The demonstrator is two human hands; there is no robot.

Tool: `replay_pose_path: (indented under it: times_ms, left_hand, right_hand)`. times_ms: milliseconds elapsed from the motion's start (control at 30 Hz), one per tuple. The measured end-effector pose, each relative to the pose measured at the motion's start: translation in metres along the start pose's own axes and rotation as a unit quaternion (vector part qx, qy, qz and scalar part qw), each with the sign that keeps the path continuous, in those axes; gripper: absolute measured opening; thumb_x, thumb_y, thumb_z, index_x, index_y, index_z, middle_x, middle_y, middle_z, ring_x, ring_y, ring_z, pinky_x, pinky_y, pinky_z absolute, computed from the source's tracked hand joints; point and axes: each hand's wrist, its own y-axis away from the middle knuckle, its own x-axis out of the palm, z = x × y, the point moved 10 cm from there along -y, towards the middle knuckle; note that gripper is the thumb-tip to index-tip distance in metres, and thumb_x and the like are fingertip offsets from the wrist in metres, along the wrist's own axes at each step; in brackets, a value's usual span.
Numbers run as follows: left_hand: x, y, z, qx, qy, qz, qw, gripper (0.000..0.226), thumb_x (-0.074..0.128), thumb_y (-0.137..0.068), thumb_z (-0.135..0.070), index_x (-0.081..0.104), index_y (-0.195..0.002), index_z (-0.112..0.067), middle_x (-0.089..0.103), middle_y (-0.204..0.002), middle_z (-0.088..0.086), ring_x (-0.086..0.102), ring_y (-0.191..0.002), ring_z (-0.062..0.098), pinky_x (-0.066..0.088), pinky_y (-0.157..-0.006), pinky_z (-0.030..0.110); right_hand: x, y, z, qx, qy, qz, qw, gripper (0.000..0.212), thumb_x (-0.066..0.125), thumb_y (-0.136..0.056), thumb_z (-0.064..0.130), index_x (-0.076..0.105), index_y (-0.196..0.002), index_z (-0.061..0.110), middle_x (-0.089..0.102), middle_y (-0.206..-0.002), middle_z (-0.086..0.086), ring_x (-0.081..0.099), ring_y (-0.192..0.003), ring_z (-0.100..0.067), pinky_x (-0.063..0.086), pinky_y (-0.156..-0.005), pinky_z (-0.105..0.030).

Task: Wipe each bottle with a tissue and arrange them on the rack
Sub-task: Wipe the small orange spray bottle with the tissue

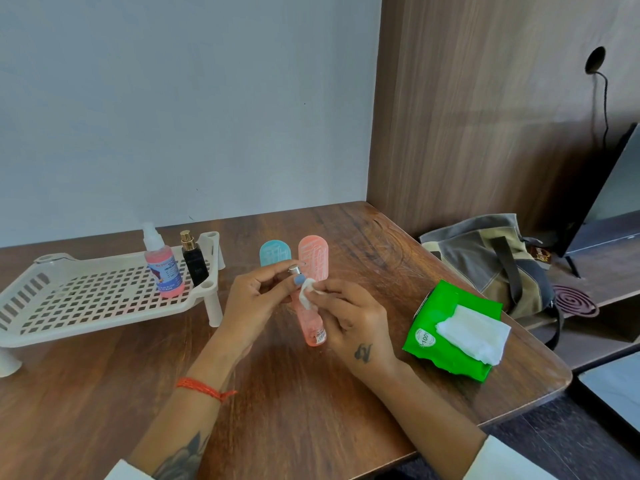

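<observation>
The left hand (258, 292) pinches a small silver-capped bottle (294, 270) above the wooden surface (104, 393). The right hand (353, 320) pinches a folded tissue (307, 291) against it. A pink spray bottle (162, 268) and a black bottle (193, 259) stand upright on the white rack (86, 299) (right end). A green tissue pack (450, 327) lies to the right.

We are seeing open slots across the rack (86, 299) left of the pink spray bottle (164, 271) and black bottle (194, 263) crowding its right end.
</observation>
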Motion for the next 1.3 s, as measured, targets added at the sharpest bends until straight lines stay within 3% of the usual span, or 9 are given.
replay_pose_path:
  times_ms: [100, 233, 400, 533, 667, 833, 1100, 1300]
  left_hand:
    - [-0.002, 0.0, 0.001, -0.006, 0.003, -0.001, 1.0, 0.034, 0.068, -0.079, -0.012, 0.067, -0.113, -0.012, 0.069, -0.111, 0.005, 0.066, -0.104, 0.016, 0.057, -0.082, 0.027]
    - [-0.003, 0.0, 0.001, -0.006, 0.0, -0.008, 1.0, 0.031, 0.068, -0.079, -0.011, 0.067, -0.11, -0.017, 0.068, -0.11, 0.001, 0.065, -0.104, 0.014, 0.057, -0.079, 0.023]
    - [-0.001, 0.0, 0.0, -0.005, -0.004, -0.005, 1.0, 0.03, 0.067, -0.08, -0.01, 0.067, -0.11, -0.014, 0.068, -0.111, 0.003, 0.065, -0.103, 0.013, 0.057, -0.08, 0.023]
    - [0.0, 0.0, 0.0, -0.008, -0.008, -0.004, 1.0, 0.034, 0.066, -0.08, -0.011, 0.066, -0.114, -0.011, 0.068, -0.113, 0.004, 0.065, -0.104, 0.014, 0.056, -0.084, 0.027]
    - [0.001, 0.002, -0.002, -0.004, 0.003, 0.002, 1.0, 0.029, 0.067, -0.08, -0.01, 0.067, -0.108, -0.018, 0.069, -0.109, 0.002, 0.066, -0.101, 0.013, 0.057, -0.079, 0.022]
    - [-0.001, 0.002, -0.001, -0.009, 0.003, -0.002, 1.0, 0.028, 0.068, -0.079, -0.012, 0.069, -0.106, -0.019, 0.069, -0.111, 0.003, 0.065, -0.105, 0.014, 0.056, -0.083, 0.026]
    - [0.002, 0.003, -0.003, -0.007, -0.003, 0.003, 1.0, 0.029, 0.067, -0.079, -0.011, 0.067, -0.108, -0.018, 0.069, -0.109, 0.0, 0.067, -0.098, 0.007, 0.057, -0.08, 0.023]
    - [0.002, 0.003, -0.002, -0.012, -0.013, 0.006, 1.0, 0.031, 0.066, -0.08, -0.014, 0.066, -0.111, -0.017, 0.068, -0.112, 0.003, 0.066, -0.102, 0.014, 0.056, -0.085, 0.027]
  right_hand:
    - [0.006, 0.003, 0.003, -0.029, 0.019, 0.036, 0.999, 0.021, 0.069, -0.078, 0.007, 0.074, -0.098, 0.013, 0.068, -0.101, -0.006, 0.062, -0.094, -0.014, 0.053, -0.079, -0.023]
    - [0.006, 0.005, 0.0, -0.014, 0.023, 0.052, 0.998, 0.027, 0.071, -0.068, -0.004, 0.076, -0.088, 0.014, 0.068, -0.094, -0.001, 0.061, -0.091, -0.01, 0.052, -0.076, -0.02]
    - [-0.002, 0.001, -0.002, 0.008, 0.014, 0.009, 1.0, 0.017, 0.061, -0.084, 0.009, 0.072, -0.096, 0.008, 0.068, -0.099, -0.005, 0.063, -0.092, -0.013, 0.053, -0.079, -0.021]
    - [0.003, 0.001, 0.005, -0.01, 0.021, 0.028, 0.999, 0.019, 0.059, -0.087, 0.016, 0.072, -0.098, 0.008, 0.068, -0.102, -0.006, 0.064, -0.094, -0.016, 0.054, -0.079, -0.026]
    - [0.006, 0.002, 0.01, -0.041, 0.033, 0.045, 0.998, 0.015, 0.061, -0.084, 0.011, 0.072, -0.093, 0.007, 0.067, -0.099, -0.008, 0.063, -0.09, -0.019, 0.053, -0.077, -0.026]
    - [0.005, 0.003, 0.003, -0.007, 0.027, 0.044, 0.999, 0.018, 0.062, -0.077, 0.001, 0.072, -0.089, 0.01, 0.067, -0.096, -0.003, 0.062, -0.09, -0.014, 0.053, -0.075, -0.026]
    - [0.005, 0.001, 0.009, -0.019, 0.038, 0.047, 0.998, 0.023, 0.055, -0.089, 0.021, 0.071, -0.098, 0.008, 0.067, -0.103, -0.007, 0.063, -0.095, -0.017, 0.053, -0.081, -0.025]
    - [0.005, 0.001, 0.005, -0.008, 0.041, 0.035, 0.999, 0.019, 0.055, -0.087, 0.016, 0.072, -0.093, 0.01, 0.068, -0.1, -0.005, 0.063, -0.093, -0.016, 0.053, -0.078, -0.022]
